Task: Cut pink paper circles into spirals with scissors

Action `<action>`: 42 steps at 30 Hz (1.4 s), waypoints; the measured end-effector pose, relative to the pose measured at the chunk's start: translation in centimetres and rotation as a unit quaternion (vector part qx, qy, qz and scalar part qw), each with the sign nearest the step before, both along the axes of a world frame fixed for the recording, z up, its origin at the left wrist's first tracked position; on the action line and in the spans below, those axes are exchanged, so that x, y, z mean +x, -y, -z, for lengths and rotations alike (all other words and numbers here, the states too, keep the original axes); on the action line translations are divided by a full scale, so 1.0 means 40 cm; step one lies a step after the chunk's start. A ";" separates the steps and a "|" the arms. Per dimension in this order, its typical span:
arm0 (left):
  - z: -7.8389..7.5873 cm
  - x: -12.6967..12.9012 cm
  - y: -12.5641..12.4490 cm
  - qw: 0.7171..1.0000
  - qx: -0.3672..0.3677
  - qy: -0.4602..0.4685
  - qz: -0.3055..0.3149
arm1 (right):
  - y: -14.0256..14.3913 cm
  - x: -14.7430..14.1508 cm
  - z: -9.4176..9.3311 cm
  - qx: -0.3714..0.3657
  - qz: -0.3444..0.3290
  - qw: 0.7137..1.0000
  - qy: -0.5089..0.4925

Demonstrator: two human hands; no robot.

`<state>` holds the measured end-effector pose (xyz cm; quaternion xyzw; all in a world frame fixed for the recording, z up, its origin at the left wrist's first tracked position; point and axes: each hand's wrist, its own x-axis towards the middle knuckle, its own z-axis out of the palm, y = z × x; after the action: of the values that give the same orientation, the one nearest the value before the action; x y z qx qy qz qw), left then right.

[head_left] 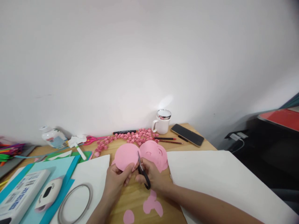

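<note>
A wooden desk (137, 199) stands against a plain white wall (140, 62), with a dark area and a red-topped surface (282, 118) off to the far right. Near the middle of the desk, the left hand (118, 179) is closed on the lower edge of a pink paper circle (126, 155), holding it up off the wood. The right hand (151, 175) is wrapped around the black handles of one pair of scissors (143, 171), whose blades point up at the circle's right edge; whether the blades are parted is too small to tell. Just behind the scissors lies a small stack of pink paper discs (155, 152) with cut marks in them. Three or so pink scraps (151, 203) lie on the wood near the wrists. Two large white sheets rest on the desk, one at the left (93, 168) and one at the right (221, 180). Farther back, a heap of small pink paper rolls (130, 138) spreads along the wall side, too many to count. One white mug (161, 122) with a shiny lid stands far right of centre, one phone (187, 134) lies beside it, and two red pencils (167, 140) lie between them and the discs. One black marker (125, 132) lies by the wall. At the left are blue paper (53, 168), one white punch (48, 193), and one grey ring (74, 202).
</note>
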<state>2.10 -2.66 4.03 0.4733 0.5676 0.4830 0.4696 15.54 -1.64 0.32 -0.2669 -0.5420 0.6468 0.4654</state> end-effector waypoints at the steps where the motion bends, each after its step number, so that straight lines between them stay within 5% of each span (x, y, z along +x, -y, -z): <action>1: 0.001 -0.001 -0.001 1.000 0.001 0.000 -0.001 | 0.001 0.001 0.000 0.000 0.000 1.000 0.004; 14: -0.005 0.000 -0.002 0.996 -0.014 0.077 0.035 | -0.001 0.000 0.027 -0.042 -0.020 0.999 -0.004; 26: -0.008 0.006 0.000 1.000 0.002 0.014 -0.002 | -0.001 -0.002 -0.006 -0.007 0.043 0.999 0.015; 42: -0.002 0.001 -0.005 1.000 0.022 0.011 -0.003 | 0.000 0.003 -0.002 -0.013 0.033 0.999 0.024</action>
<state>2.13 -2.46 4.12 0.4766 0.5531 0.5022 0.4634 15.68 -1.65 0.41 -0.3055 -0.5356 0.6315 0.4701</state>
